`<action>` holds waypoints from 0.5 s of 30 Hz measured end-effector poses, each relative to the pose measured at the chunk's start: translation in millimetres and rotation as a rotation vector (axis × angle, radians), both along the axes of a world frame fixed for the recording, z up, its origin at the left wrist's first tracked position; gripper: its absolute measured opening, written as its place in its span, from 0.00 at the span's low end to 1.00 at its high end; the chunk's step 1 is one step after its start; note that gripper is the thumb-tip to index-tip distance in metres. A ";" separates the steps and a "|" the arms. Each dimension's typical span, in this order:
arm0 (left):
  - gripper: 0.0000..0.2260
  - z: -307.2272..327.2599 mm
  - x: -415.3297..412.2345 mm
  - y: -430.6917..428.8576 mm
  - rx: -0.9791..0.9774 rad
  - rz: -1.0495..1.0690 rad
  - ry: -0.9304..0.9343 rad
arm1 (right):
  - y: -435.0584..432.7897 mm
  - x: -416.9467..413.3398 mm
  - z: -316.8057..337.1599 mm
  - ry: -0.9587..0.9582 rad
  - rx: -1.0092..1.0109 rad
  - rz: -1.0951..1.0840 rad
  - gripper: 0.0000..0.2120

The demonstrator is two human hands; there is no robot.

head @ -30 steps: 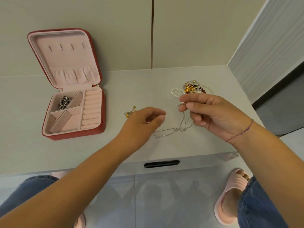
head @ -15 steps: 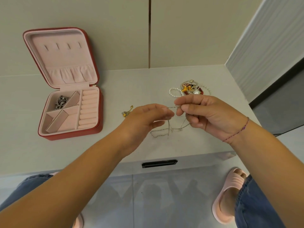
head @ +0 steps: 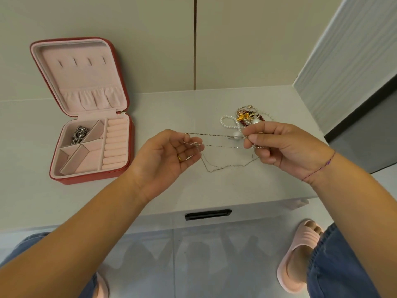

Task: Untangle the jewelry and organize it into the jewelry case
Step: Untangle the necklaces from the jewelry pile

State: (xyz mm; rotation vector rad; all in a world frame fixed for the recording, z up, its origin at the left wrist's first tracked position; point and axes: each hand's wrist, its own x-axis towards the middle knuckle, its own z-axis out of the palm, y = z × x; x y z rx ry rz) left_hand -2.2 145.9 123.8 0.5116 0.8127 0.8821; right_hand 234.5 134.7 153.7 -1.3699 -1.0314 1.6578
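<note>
A thin silver chain [head: 217, 141] is stretched in two strands between my hands above the white tabletop [head: 176, 108], with a slack loop hanging below. My left hand [head: 165, 155], palm up, pinches one end; my right hand [head: 277, 145] pinches the other. Behind my right hand lies a tangled pile of jewelry [head: 245, 119] with white pearls, gold and red pieces. The red jewelry case [head: 90, 177] stands open at the left, pink inside, with a dark silver piece [head: 80, 134] in its back left compartment.
A wall runs along the back of the tabletop and a grey panel rises at the right. A black drawer handle [head: 208, 214] sits under the table's front edge. My knees in jeans and a pink slipper [head: 298, 254] show below.
My hands came together, then drew apart, pulling the silver chain taut between them. My left hand turned palm up. The small gold piece left of my left hand is no longer visible.
</note>
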 end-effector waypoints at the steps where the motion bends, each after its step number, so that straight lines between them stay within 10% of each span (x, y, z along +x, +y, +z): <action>1: 0.06 0.1 0.5 -0.4 0.002 0.002 -0.001 | 0.2 0.3 -0.1 -0.018 0.001 -0.003 0.07; 15: 0.06 -1.3 3.9 -2.8 0.130 -0.035 0.135 | -1.8 -0.8 -0.9 -0.089 0.058 0.019 0.06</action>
